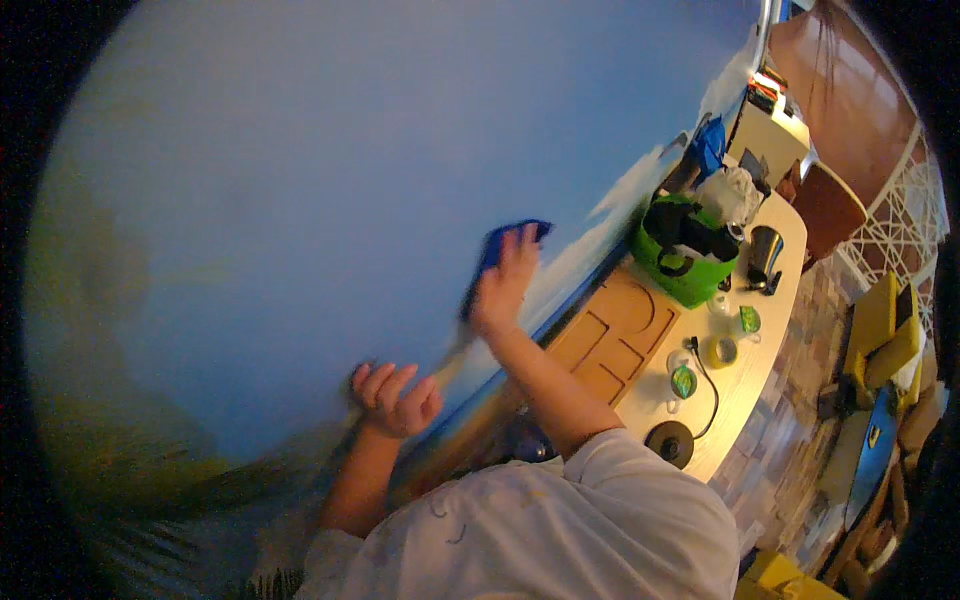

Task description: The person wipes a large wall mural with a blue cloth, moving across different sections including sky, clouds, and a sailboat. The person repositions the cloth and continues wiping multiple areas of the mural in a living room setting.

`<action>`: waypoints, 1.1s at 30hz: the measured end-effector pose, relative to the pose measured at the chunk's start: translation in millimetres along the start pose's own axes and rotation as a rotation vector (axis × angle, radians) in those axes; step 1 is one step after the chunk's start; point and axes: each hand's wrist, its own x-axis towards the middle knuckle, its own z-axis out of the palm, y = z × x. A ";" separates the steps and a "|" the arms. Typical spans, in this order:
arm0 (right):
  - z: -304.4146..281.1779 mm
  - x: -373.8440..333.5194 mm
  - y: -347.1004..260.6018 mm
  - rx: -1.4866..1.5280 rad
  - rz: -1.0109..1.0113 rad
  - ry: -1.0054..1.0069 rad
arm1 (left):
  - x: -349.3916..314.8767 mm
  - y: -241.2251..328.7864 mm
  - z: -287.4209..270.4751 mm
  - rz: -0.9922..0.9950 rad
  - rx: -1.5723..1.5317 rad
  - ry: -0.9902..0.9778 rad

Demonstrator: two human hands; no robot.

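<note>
Blue cloth [493,252]: one, under right hand [508,285]; left hand [398,402] near one wall [300,200].

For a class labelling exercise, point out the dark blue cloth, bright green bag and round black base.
Dark blue cloth [493,249]: head view, on its uncovered upper-left part.
Bright green bag [703,287]: head view, on its outer side wall.
Round black base [669,444]: head view, on its top face.

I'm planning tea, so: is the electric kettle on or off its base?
Off. The electric kettle is near the green bag, well apart from the round black base.
</note>
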 end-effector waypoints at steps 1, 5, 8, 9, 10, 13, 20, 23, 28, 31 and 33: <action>-3.4 16.7 -8.6 0.004 0.160 0.042 | 0.0 0.1 -2.5 -0.005 0.016 -0.025; 5.8 86.0 -74.9 0.001 0.101 0.040 | -4.5 0.4 -4.5 -0.034 0.029 -0.044; 10.5 85.6 -157.4 -0.080 -0.400 -0.181 | -5.7 0.5 -3.8 -0.027 -0.002 -0.038; 5.4 80.0 -181.6 0.026 -0.600 -0.287 | -3.3 1.2 -0.1 -0.015 -0.022 -0.030; 9.9 61.8 -198.7 0.083 -0.807 -0.397 | -9.7 1.2 0.3 -0.026 -0.006 -0.032; 16.7 62.5 -220.1 0.190 -1.147 -0.479 | -8.5 1.8 4.1 -0.048 -0.025 0.028; 4.2 163.0 -166.8 -0.057 -0.641 -0.109 | -4.4 5.0 -1.4 -0.097 -0.009 0.012; -5.8 162.9 -89.3 -0.094 -0.232 -0.018 | 4.9 9.1 4.9 -0.108 0.008 -0.007; 5.2 84.3 -99.0 -0.083 -0.270 -0.195 | 15.2 11.1 6.1 -0.140 0.012 0.034; -5.1 86.4 -142.9 0.020 -0.797 -0.317 | 31.4 25.2 17.0 -0.129 -0.104 0.100; -2.6 115.3 -146.9 0.021 -0.813 -0.315 | 50.0 30.4 20.9 -0.103 -0.120 0.081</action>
